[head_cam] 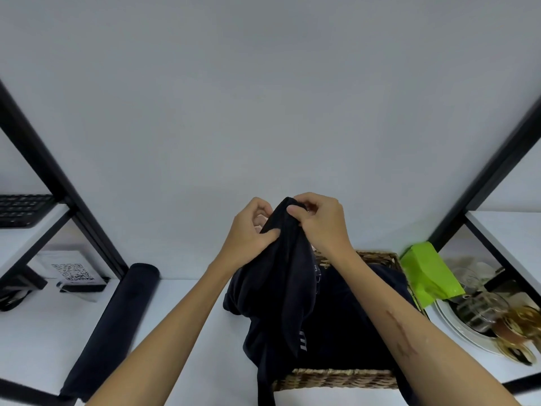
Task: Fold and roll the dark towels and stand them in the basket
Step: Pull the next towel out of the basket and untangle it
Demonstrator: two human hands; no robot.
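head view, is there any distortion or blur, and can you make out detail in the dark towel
Head view: wide-angle bending bows the shelf posts outward; glassware at the right edge is smeared; the dark towel in both hands reads nearly flat black, folds barely visible.

You have open table [187, 323] between the rolled towel [117, 323] and the basket [336, 378]; right of it, a green bag [427, 273] and dishes [480, 320] crowd you.

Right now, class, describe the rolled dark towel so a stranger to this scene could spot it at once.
Start at the white table and find the wicker basket at its middle. Look left of it, past the person's left forearm. There the rolled dark towel lies alone on the tabletop as a long tight cylinder, unlike the loose dark towel held up over the basket.
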